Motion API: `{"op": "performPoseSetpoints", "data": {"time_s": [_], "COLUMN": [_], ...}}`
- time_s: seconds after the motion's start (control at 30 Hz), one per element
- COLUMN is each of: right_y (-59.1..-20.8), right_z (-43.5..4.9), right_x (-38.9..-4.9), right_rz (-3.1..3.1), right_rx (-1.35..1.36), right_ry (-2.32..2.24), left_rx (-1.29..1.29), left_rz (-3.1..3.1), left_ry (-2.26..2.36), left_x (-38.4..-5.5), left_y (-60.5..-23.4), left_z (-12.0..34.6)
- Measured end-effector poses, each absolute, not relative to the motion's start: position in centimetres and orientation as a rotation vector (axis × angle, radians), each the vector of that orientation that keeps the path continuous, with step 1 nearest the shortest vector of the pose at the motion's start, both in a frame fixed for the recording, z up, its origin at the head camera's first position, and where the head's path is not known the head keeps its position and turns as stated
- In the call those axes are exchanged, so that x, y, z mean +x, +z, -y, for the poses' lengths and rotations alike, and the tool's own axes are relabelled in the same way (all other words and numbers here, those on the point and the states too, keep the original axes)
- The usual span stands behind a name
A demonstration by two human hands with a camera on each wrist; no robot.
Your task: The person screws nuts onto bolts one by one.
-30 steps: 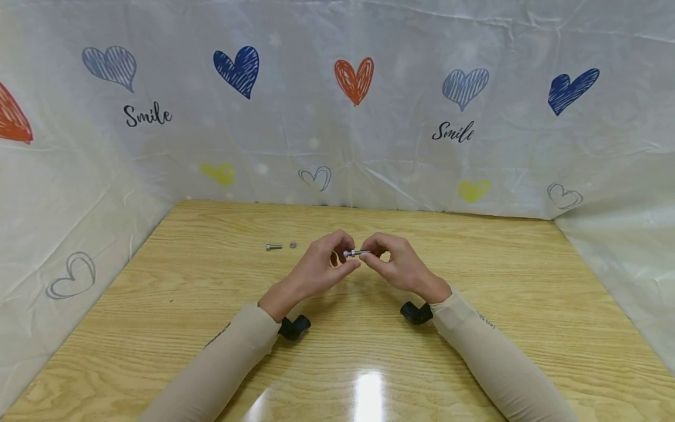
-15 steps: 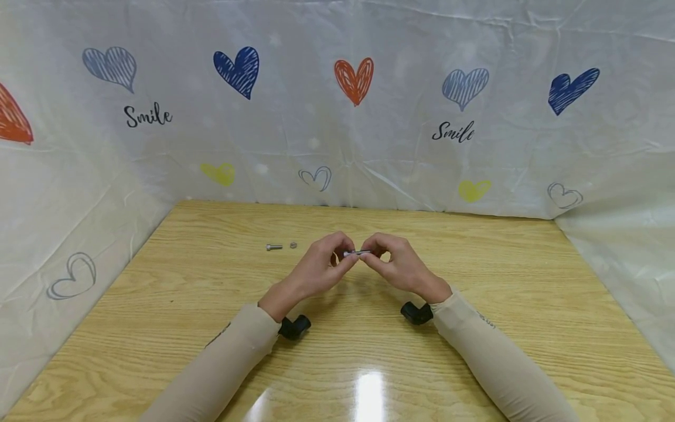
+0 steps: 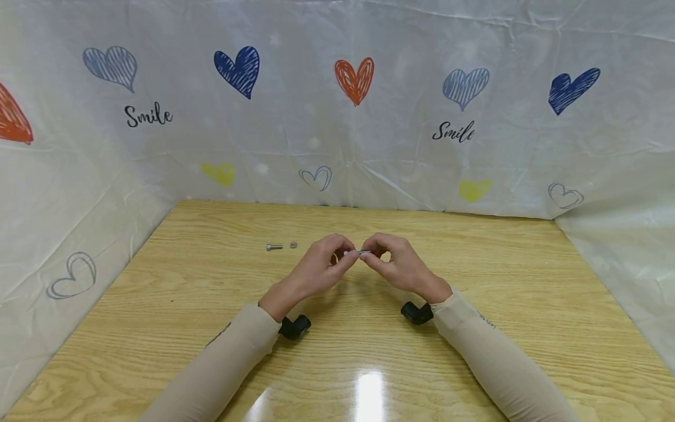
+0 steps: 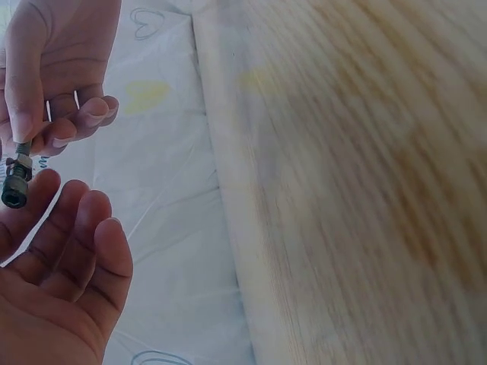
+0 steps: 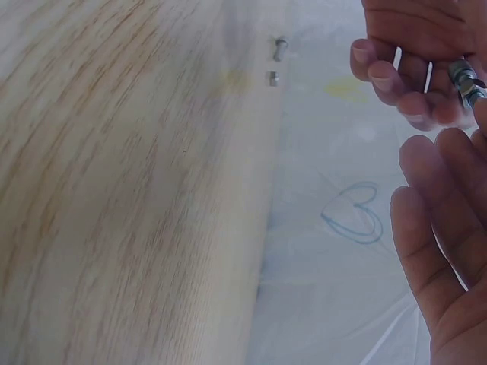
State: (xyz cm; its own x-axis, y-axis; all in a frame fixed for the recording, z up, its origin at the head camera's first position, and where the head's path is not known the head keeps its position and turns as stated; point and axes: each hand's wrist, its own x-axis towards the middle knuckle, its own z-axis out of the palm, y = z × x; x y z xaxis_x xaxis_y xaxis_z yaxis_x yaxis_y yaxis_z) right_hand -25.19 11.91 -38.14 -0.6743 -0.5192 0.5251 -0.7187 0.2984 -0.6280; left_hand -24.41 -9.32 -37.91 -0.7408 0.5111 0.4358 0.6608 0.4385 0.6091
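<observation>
A socket-head bolt lies roughly level between my two hands, above the table. On its shank, close to the head, sits a hex nut. My right hand pinches the threaded end between thumb and finger. From the other side, my left hand has its thumb and index finger at the nut, mostly covering it in the head view. In the left wrist view the left index fingertip is right beside the nut; the left thumb is out of that frame.
A second bolt and a loose nut lie on the wooden table, left of my hands. A white cloth printed with hearts hangs behind the table and at its sides. Black wrist mounts sit under both wrists.
The left thumb has moved up and right over the nut, which was plainly visible a second ago. The right hand keeps its hold on the bolt and has not visibly moved.
</observation>
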Motion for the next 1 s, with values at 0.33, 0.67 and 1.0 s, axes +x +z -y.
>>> {"op": "performPoseSetpoints", "data": {"time_s": [0.33,0.67,1.0], "right_y": [-38.12,-38.18,-38.15], "right_z": [-11.93,-11.95,-12.01], "right_x": [-25.23,-25.27,-25.27], "right_rz": [2.361,2.354,2.341], "right_rx": [1.132,1.142,1.131], "right_ry": [1.317,1.291,1.309], "left_rx": [-1.049,-1.049,-1.041], "left_rz": [2.457,2.447,2.453], "left_ry": [-1.157,-1.141,-1.141], "left_x": [-24.32,-24.36,-24.34], "left_y": [-37.74,-37.73,-37.8], "left_z": [9.17,9.12,9.16]}}
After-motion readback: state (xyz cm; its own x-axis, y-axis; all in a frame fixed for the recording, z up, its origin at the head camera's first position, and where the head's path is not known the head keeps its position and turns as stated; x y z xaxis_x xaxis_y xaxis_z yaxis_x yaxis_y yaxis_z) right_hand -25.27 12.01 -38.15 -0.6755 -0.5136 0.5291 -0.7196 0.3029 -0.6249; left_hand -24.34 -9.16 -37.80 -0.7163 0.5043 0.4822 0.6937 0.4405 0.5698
